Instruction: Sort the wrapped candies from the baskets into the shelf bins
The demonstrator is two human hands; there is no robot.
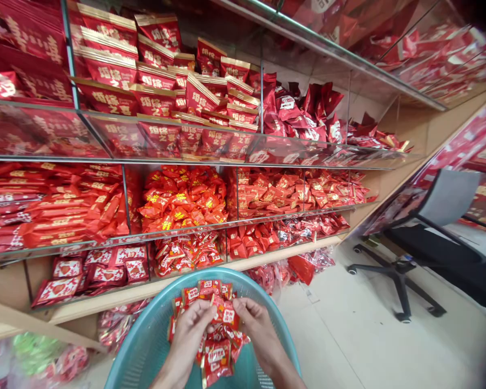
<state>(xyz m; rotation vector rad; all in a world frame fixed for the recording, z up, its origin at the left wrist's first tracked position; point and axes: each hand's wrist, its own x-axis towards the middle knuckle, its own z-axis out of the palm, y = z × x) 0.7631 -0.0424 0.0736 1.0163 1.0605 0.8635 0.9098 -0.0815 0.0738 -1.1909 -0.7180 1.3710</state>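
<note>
Low in the view stands a teal plastic basket (123, 346) with red candy packets (216, 359) lying in it. Over those packets, my left hand (192, 329) and my right hand (257, 329) pinch a small red packet (225, 314) with white lettering, one at each side. Thumbs and fingertips of both hands are closed on its edges. More packets of the same look rest just behind and below my fingers, and my hands cover part of the pile.
Glass-fronted shelves (178, 162) full of red packets rise beyond the basket. Plastic bags of red goods (275, 275) lie on the floor beneath them. A black office chair (425, 243) on wheels stands at the right on the tiled floor (332, 335). A wooden bar (44, 327) slants at lower left.
</note>
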